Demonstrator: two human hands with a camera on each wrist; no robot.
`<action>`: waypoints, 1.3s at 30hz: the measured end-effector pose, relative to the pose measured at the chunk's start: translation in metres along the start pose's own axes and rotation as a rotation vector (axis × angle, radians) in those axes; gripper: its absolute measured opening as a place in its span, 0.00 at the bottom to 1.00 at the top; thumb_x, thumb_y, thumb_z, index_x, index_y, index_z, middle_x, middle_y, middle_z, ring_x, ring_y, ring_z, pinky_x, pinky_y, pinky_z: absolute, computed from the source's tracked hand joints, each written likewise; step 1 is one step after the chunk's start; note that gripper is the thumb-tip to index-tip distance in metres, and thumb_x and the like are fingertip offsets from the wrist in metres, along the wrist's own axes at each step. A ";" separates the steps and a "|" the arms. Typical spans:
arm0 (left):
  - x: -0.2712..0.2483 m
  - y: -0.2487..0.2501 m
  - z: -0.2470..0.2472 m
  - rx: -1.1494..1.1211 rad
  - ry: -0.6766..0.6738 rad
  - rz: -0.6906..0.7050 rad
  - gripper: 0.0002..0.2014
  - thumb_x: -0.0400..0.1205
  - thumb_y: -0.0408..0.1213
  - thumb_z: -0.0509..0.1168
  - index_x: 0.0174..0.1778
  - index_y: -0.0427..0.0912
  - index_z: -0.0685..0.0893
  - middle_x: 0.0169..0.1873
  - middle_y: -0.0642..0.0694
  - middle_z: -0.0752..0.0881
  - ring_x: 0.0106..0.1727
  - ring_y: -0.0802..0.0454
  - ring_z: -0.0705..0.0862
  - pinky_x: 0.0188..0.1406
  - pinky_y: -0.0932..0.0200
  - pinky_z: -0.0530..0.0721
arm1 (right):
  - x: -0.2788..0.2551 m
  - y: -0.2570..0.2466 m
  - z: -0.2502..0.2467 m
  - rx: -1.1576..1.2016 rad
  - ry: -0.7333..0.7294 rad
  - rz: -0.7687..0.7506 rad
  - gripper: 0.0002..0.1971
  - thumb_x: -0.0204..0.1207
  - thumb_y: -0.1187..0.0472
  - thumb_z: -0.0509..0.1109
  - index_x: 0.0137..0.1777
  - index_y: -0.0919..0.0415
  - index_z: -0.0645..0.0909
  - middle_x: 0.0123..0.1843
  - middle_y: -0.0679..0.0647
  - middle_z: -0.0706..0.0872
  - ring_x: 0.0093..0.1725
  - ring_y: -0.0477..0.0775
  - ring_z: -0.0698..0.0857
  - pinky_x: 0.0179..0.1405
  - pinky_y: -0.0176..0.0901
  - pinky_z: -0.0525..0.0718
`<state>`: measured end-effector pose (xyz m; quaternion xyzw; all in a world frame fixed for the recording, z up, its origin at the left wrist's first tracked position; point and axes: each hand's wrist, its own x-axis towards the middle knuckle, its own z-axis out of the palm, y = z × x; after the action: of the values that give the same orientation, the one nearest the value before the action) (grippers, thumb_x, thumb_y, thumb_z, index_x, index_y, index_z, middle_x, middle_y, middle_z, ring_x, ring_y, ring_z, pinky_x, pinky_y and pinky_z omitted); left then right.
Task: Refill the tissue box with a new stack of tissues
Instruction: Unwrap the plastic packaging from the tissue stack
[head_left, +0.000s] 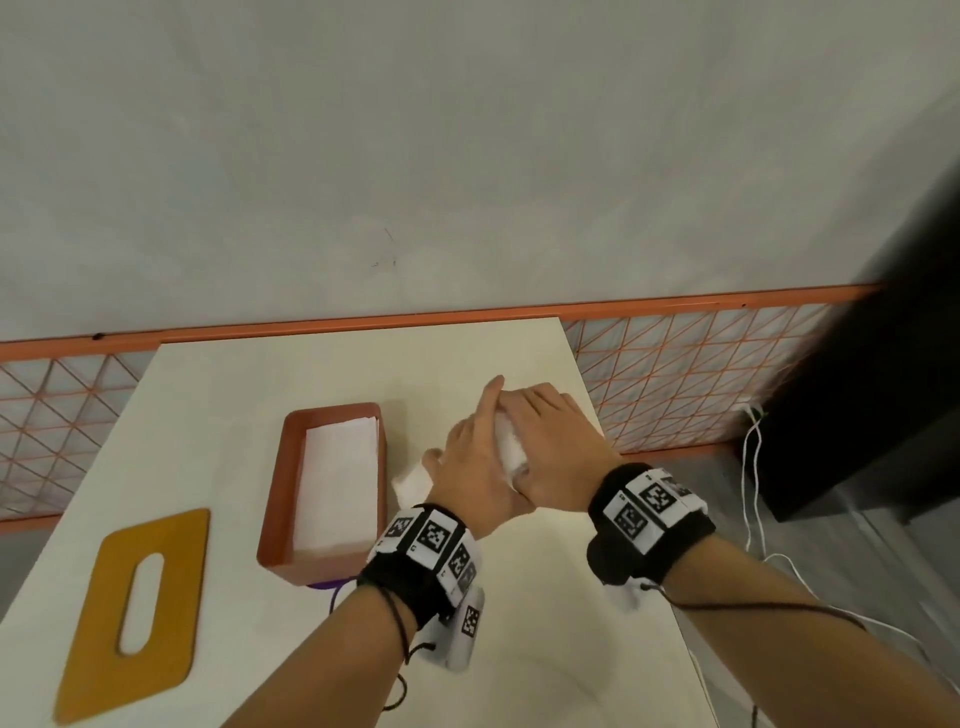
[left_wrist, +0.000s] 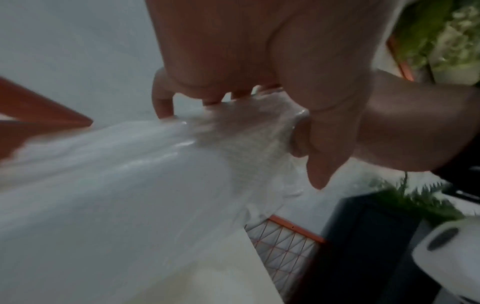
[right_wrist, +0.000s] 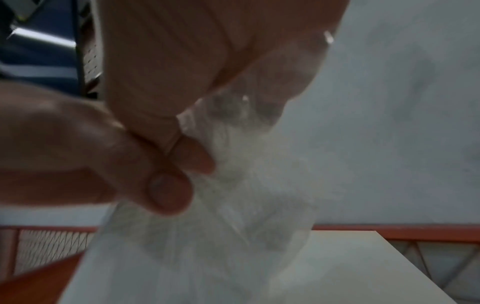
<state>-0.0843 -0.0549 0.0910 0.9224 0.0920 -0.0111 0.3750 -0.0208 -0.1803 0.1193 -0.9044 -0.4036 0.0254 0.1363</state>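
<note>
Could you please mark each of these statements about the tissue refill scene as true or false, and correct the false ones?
1. The tissue box is open, with white tissues lying inside. True.
2. The yellow lid sits on top of the box. False: it lies flat on the table, to the left of the box.
3. Both hands are on the plastic-wrapped tissue pack. True: the left hand and the right hand grip its wrapper.
4. The pack is held to the left of the box. False: it is to the box's right.
5. The lid has a round hole. False: its opening is a long oval slot.
</note>
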 end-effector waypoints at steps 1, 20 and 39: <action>-0.003 -0.001 0.000 -0.087 0.003 -0.021 0.66 0.60 0.49 0.80 0.77 0.71 0.33 0.68 0.52 0.79 0.69 0.48 0.79 0.69 0.34 0.73 | 0.001 -0.002 -0.007 0.086 -0.051 -0.006 0.43 0.62 0.57 0.73 0.79 0.57 0.61 0.71 0.51 0.77 0.72 0.56 0.69 0.72 0.51 0.69; -0.055 -0.045 -0.018 -0.284 0.189 0.146 0.23 0.72 0.44 0.77 0.63 0.53 0.83 0.63 0.52 0.76 0.63 0.62 0.76 0.63 0.76 0.69 | -0.025 -0.041 0.018 0.413 0.231 0.133 0.13 0.79 0.45 0.51 0.54 0.45 0.74 0.60 0.41 0.75 0.60 0.46 0.70 0.59 0.54 0.71; -0.065 -0.045 -0.044 -0.538 0.053 0.049 0.29 0.61 0.61 0.74 0.48 0.51 0.68 0.57 0.51 0.71 0.59 0.72 0.71 0.57 0.70 0.69 | -0.051 -0.026 0.023 0.287 0.280 0.053 0.10 0.76 0.48 0.66 0.52 0.43 0.87 0.56 0.44 0.77 0.50 0.51 0.75 0.54 0.50 0.78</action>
<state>-0.1582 -0.0033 0.0978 0.7915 0.0791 0.0469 0.6043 -0.0775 -0.1957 0.1009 -0.8807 -0.3491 -0.0396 0.3178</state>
